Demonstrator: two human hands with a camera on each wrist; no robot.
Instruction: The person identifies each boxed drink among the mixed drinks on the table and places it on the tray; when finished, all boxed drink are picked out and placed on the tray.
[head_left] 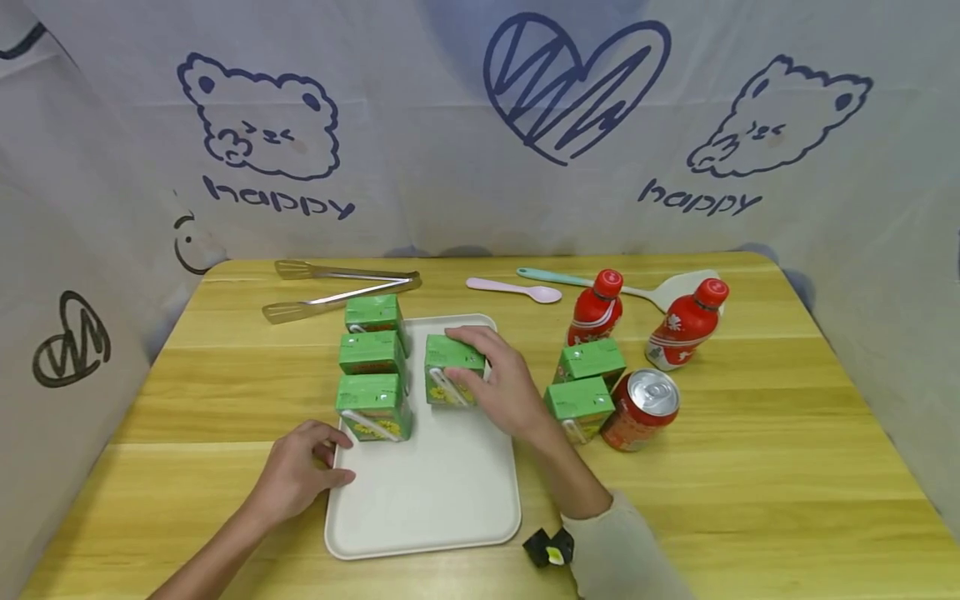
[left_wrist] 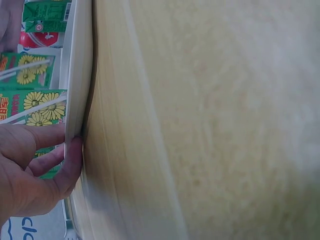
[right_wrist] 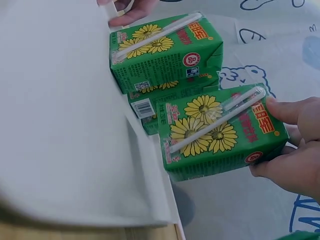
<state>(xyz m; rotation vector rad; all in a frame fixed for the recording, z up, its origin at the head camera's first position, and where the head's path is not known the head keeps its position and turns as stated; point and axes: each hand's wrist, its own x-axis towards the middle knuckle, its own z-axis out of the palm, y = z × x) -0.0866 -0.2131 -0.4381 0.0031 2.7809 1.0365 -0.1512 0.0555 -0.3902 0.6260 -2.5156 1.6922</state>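
Note:
My right hand [head_left: 510, 387] grips a green drink carton [head_left: 448, 353] over the upper part of a white tray [head_left: 427, 508]. In the right wrist view this carton [right_wrist: 220, 132] shows yellow flowers and a wrapped straw, with thumb and fingers on its end. Along the tray's left side stand three similar cartons in a row, the nearest carton [head_left: 371, 386] in front of the middle carton [head_left: 369, 353] and the far carton [head_left: 372, 313]. My left hand [head_left: 296, 471] pinches the tray's left rim; the left wrist view shows its fingers [left_wrist: 70, 165] against that rim [left_wrist: 80, 65].
Right of the tray stand two more green cartons [head_left: 581, 398], a red can [head_left: 633, 423] and two red bottles [head_left: 682, 325]. Metal tongs [head_left: 360, 289], a pink spoon [head_left: 517, 288] and a spatula [head_left: 675, 290] lie at the back. A small black object [head_left: 547, 547] sits near my right sleeve.

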